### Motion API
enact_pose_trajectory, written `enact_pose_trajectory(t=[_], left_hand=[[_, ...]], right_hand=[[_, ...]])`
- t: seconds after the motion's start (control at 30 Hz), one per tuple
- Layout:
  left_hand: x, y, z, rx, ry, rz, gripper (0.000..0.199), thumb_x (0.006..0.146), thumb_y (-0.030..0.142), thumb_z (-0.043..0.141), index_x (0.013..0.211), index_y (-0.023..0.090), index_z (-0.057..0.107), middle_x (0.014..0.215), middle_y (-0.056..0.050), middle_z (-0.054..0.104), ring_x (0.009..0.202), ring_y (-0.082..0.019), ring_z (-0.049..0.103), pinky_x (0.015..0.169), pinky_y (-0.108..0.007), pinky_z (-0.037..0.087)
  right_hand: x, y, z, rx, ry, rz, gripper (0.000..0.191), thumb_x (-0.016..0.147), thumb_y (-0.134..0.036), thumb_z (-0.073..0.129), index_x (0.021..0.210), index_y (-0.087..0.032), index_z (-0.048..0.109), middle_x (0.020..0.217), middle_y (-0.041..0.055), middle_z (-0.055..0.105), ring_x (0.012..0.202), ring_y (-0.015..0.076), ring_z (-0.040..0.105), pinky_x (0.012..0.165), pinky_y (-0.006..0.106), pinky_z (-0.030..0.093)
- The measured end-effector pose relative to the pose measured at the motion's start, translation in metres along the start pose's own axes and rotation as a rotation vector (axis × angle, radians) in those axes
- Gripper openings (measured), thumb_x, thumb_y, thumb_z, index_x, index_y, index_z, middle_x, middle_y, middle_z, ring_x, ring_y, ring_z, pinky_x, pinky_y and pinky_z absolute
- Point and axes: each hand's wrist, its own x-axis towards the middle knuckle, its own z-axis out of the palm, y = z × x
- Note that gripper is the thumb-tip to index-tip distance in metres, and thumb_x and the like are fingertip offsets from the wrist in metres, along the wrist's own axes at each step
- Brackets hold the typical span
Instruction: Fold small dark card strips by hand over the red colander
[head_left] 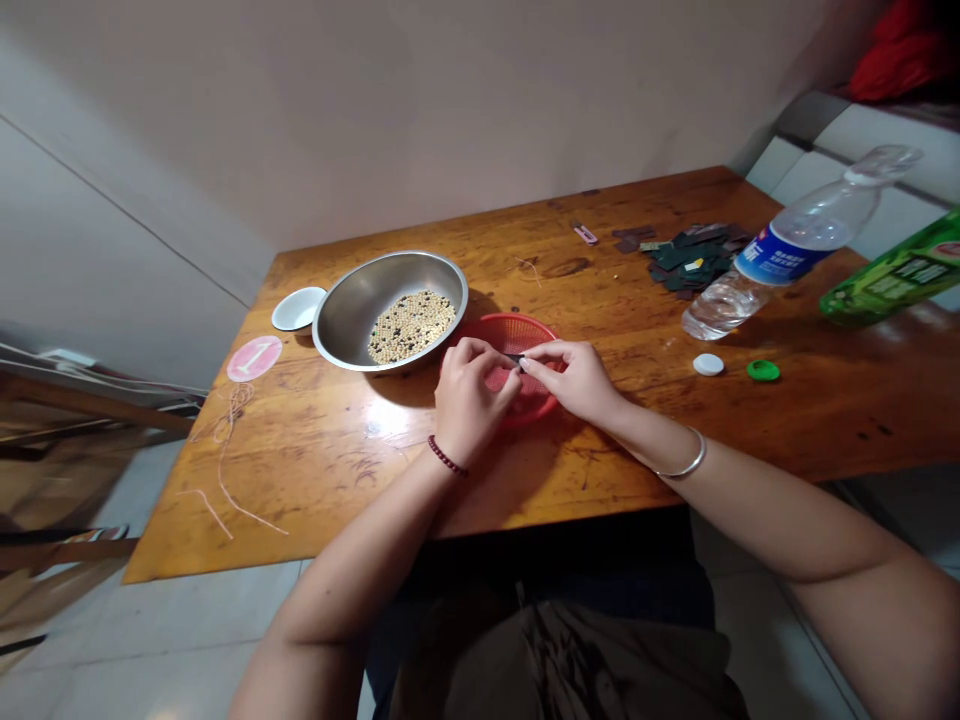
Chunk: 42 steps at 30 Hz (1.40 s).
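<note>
Both hands meet over a red plastic mesh basket [534, 410], pinching a small dark strip [514, 358] between their fingertips. My left hand [474, 385] is closed on the strip's left end, palm side turned down, with a dark red bead bracelet at the wrist. From the right, my right hand [577, 378] pinches the other end between thumb and forefinger. What exactly the strip is, the fingers partly hide. Just left of the basket stands a steel bowl [345, 318] with pale beans and scattered dark ones [412, 325] in it.
A white bowl [296, 308], a pink number disc [254, 358] and loose string [229, 440] lie left. Behind to the right are a pink cutter [584, 234] and a pile of dark pieces [694, 258]. A water bottle [784, 245], green bottle [892, 270] and two caps [708, 365] stand right.
</note>
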Motion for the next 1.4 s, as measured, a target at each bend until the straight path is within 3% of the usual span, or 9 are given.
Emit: enact_pose_trajectory(t=[0.5, 1.4], left_hand=[[0.0037, -0.0036, 0.0008, -0.061, -0.023, -0.026, 0.005, 0.079, 0.024, 0.067, 0.077, 0.020, 0.067, 0.090, -0.003, 0.058, 0.088, -0.018, 0.053, 0.079, -0.031, 0.045], [0.0013, -0.0013, 0.0024, 0.004, 0.037, 0.002, 0.005, 0.080, 0.025, 0.068, 0.079, 0.020, 0.068, 0.092, -0.003, 0.057, 0.090, -0.018, 0.052, 0.079, -0.030, 0.045]], right_hand=[[-0.0023, -0.0074, -0.0021, -0.204, 0.063, -0.118, 0.010, 0.080, -0.026, 0.066, 0.082, -0.022, 0.075, 0.086, 0.0055, 0.076, 0.084, 0.0218, 0.068, 0.084, 0.039, 0.051], [-0.0024, -0.0034, 0.0000, -0.106, 0.062, -0.070, 0.012, 0.079, -0.025, 0.067, 0.085, -0.019, 0.076, 0.085, 0.0062, 0.076, 0.078, 0.0202, 0.069, 0.076, 0.035, 0.054]])
